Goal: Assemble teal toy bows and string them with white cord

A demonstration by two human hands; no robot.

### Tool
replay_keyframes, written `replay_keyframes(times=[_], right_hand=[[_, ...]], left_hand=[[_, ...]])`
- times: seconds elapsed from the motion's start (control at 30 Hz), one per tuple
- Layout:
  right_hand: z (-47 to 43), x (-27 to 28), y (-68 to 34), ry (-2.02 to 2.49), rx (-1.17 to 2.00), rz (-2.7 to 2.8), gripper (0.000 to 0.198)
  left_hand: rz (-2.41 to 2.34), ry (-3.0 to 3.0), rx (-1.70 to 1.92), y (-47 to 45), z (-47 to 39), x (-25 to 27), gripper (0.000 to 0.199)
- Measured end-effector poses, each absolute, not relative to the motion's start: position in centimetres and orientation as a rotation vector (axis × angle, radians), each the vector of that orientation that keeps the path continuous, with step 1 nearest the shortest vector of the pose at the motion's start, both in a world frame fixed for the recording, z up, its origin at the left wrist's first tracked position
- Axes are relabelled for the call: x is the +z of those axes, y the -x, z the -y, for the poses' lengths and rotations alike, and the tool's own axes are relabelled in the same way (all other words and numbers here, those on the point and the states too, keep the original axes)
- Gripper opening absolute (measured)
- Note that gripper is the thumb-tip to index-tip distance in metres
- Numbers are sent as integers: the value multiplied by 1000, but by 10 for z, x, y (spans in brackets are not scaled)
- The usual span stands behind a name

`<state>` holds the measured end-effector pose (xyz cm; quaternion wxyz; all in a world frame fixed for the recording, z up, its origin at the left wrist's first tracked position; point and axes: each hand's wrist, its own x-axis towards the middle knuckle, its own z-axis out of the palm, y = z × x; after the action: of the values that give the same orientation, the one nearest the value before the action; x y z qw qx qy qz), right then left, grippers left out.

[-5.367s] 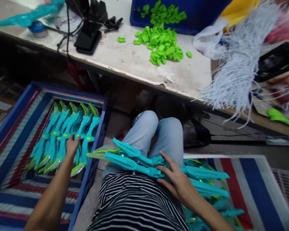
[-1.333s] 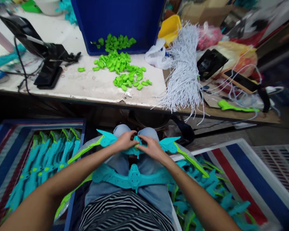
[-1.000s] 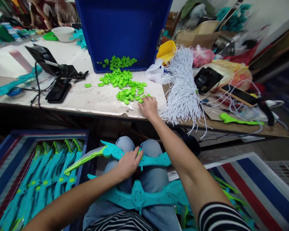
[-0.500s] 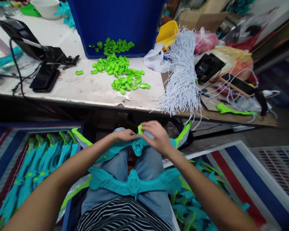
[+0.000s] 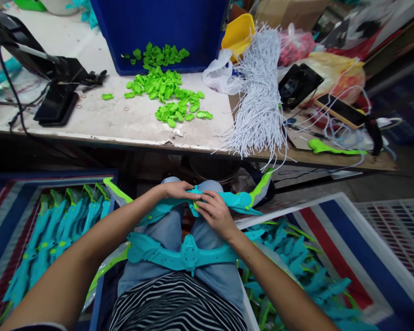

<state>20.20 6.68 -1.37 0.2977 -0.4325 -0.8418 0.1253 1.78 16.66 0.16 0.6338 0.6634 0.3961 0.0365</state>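
Across my knees lies a turquoise plastic toy bow (image 5: 236, 200) with lime-green tips. My left hand (image 5: 177, 189) holds it near the middle, fingers closed against its body. At the bow's centre, the fingers of my right hand (image 5: 214, 212) are pinched on a small lime-green plastic piece (image 5: 195, 206), which is mostly covered by them. Whether that piece is seated in the bow cannot be seen. Nearer my body, a second turquoise toy bow (image 5: 152, 252) rests on my thighs, with my right forearm passing over its right end.
Small green pieces (image 5: 162, 85) are heaped on the table (image 5: 131, 124) before a tipped blue bin (image 5: 158, 27). White cords (image 5: 257, 101) hang over the table edge. Several bows stand in the left crate (image 5: 55, 225); more fill the right crate (image 5: 293, 257).
My right hand has come down and inward with the green piece, from above the bow onto its centre. My left hand has shifted slightly to the right over the bow's middle.
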Motion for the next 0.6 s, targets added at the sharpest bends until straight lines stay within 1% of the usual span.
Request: replay_keyframes(times=[0.07,0.1,0.2,0.27,0.4,0.47,0.53,0.6], right_hand=[[-69,-15,-202,1261,434,2141,13],[-70,-15,-201,1321,473,2103,18],[-77,-19,-201,1465,490,2083,43],[-79,-22,-199,1524,436,2120,51],[-77,-25,-199,1554,345,2176,52],[-78,-19,-203,1487,379,2236,52],[-88,-4,-209,1361,474,2286,44],[-109,17,-213,1274,508,2255,31]], left_hand=[[-857,-1563,37,-17,-166,3,42],[-848,-1581,18,-17,-166,3,41],[-913,-1586,36,-19,-163,4,37],[-942,-1594,57,-20,-162,4,34],[-940,-1661,82,-21,-161,4,31],[-931,-1727,82,-20,-158,6,31],[-926,-1844,95,-19,-150,10,30],[-968,-2034,151,-17,-139,14,32]])
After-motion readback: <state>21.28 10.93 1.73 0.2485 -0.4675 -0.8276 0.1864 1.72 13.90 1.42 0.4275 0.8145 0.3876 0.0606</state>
